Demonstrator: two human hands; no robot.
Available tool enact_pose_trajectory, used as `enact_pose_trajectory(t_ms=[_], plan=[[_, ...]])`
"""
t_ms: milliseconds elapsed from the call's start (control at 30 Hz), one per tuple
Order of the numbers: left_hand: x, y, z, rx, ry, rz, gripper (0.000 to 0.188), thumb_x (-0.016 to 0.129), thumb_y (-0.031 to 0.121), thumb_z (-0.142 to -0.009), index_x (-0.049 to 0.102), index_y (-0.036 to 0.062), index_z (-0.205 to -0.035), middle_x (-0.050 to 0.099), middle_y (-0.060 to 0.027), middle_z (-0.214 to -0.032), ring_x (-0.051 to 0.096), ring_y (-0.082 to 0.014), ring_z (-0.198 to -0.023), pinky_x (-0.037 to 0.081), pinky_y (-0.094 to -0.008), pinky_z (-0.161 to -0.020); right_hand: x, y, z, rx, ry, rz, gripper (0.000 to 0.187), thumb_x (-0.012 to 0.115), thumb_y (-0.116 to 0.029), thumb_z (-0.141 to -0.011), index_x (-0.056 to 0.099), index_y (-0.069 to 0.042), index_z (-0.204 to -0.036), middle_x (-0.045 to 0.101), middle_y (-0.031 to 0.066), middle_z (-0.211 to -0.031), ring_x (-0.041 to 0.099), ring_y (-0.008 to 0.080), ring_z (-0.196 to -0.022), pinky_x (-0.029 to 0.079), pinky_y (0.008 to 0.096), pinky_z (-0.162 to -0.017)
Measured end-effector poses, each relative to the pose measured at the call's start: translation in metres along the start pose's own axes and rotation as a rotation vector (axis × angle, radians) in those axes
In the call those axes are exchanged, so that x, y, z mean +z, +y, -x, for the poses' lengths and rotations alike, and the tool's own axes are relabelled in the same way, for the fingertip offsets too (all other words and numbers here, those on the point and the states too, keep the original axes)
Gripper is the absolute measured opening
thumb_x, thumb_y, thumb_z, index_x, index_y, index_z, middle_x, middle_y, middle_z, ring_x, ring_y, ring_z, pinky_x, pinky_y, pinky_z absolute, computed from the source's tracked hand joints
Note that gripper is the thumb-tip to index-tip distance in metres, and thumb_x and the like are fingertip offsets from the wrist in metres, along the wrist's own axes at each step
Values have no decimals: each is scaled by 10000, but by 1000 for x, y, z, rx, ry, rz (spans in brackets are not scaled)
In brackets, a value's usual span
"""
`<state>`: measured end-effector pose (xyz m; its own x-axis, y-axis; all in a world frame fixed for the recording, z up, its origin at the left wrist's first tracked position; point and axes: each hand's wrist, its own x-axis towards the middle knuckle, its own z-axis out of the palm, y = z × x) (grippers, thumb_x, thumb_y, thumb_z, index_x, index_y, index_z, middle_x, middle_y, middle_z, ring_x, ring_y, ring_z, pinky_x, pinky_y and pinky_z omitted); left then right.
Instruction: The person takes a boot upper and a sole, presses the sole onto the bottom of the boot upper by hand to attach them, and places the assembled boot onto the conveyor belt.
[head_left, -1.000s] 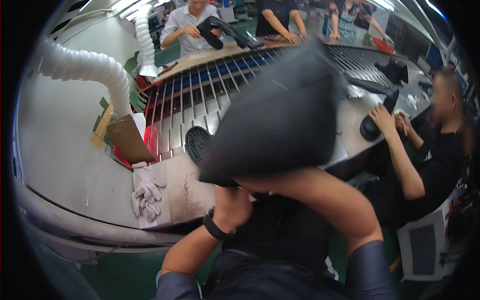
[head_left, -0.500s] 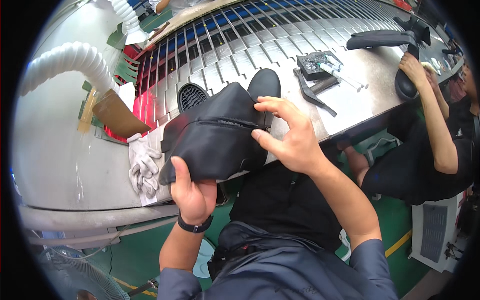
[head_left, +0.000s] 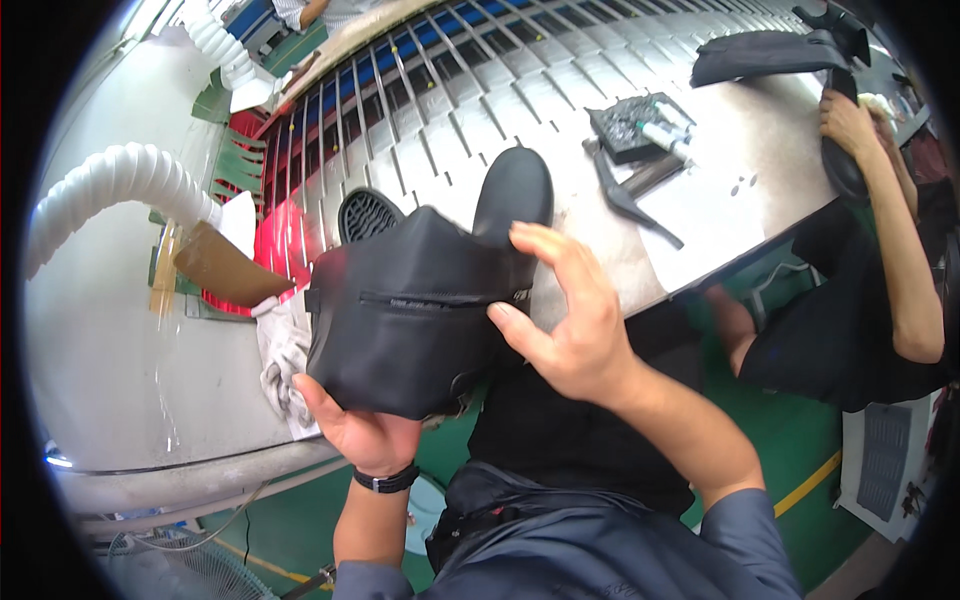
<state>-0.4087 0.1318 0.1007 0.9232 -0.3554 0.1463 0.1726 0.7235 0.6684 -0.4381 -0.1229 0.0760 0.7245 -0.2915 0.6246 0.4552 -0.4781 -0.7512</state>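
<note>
Two bare hands are at a black boot shaft [head_left: 385, 345], which lies at the near edge of the pale surface [head_left: 765, 130], partly over that edge, with its long side zip [head_left: 430, 304] facing up. The left hand [head_left: 365, 432], with a dark band [head_left: 388, 480] on its wrist, has its grip around the shaft's near left edge: the thumb lies along the border and the fingers go out of sight underneath. The right hand's [head_left: 575, 335] grip is wide, the forefinger well apart from the thumb, whose tip is at the right end of the zip; whether it presses there I cannot tell. Just beyond the shaft is a rounded black toe [head_left: 517, 190], and to the left of that a ridged black sole [head_left: 368, 214] is turned toward the camera; how these join the shaft is hidden. Pale gloves [head_left: 285, 365] lie just left of the shaft, near a brown panel [head_left: 225, 265] and a white ridged hose [head_left: 120, 190]. To the right are a hammer-like tool [head_left: 628, 200], a black tray [head_left: 625, 145] with slim clear tubes [head_left: 665, 145], and white paper [head_left: 700, 240]. Farther right, a co-worker's hand [head_left: 848, 125] is on another black boot [head_left: 846, 175]. Metal slats [head_left: 440, 130] run behind.
</note>
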Motion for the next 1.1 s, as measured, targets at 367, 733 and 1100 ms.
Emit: enact_pose_trajectory(t_ms=[367,733,1100], plan=[[109,21,-12,394,-3,-431,434,528,190,-1159,499,-19,-1538,654,-141,-1430,669,-282,-1262,499,-472,-1139,20,-26,78,891,29,-698,590,633,-219,-1109,437,103,-1563,602,223,-1495,622,303,-1381,553,421,-1083],[195,-37,76,481,-1155,-1312,811,752,316,-968,414,25,-1646,498,-249,-1625,494,-413,-1515,437,-575,-1189,-2,-11,175,1128,-232,-1342,558,388,-532,-1171,550,-121,-1512,638,106,-1453,649,281,-1289,559,538,-1047],[23,-98,-73,91,-140,-894,817,800,161,-978,368,-104,-1618,523,-286,-1580,533,-331,-1468,400,-414,-1235,-19,62,204,1097,-127,-1703,621,394,-550,-1166,604,-44,-1458,698,79,-1393,685,243,-1235,556,436,-1092]])
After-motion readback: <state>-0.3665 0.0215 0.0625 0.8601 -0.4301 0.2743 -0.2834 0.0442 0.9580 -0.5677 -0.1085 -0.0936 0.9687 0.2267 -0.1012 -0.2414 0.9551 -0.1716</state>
